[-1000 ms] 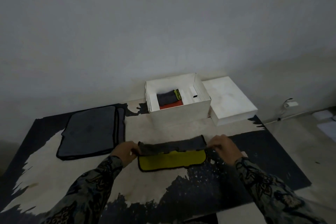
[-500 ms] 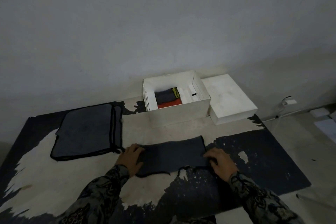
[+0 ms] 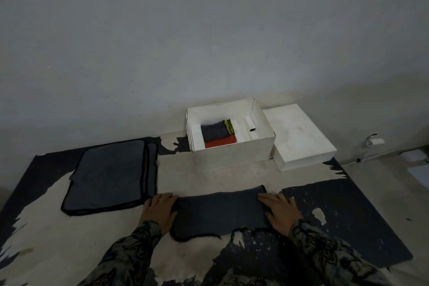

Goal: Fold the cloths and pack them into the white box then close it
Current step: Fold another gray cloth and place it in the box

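Observation:
A dark grey cloth [image 3: 219, 211] folded in half lies flat on the mat in front of me. My left hand [image 3: 160, 210] presses flat on its left end and my right hand [image 3: 279, 210] presses flat on its right end, fingers straight. Behind it stands the open white box [image 3: 232, 157] holding folded cloths: a grey one [image 3: 213, 131], a red one [image 3: 220, 144] and a yellow-edged one [image 3: 228, 126]. The white lid [image 3: 299, 137] lies to the right of the box. A stack of unfolded grey cloths [image 3: 111, 175] lies at the left.
The black-and-cream mat [image 3: 348, 216] covers the floor under everything. A plain wall rises right behind the box. A white plug with a cable [image 3: 373, 141] sits at the far right by the wall.
The grey half of the cloth came down over the yellow side, hiding it. Both hands went from pinching the upper edge to lying flat on the cloth's ends.

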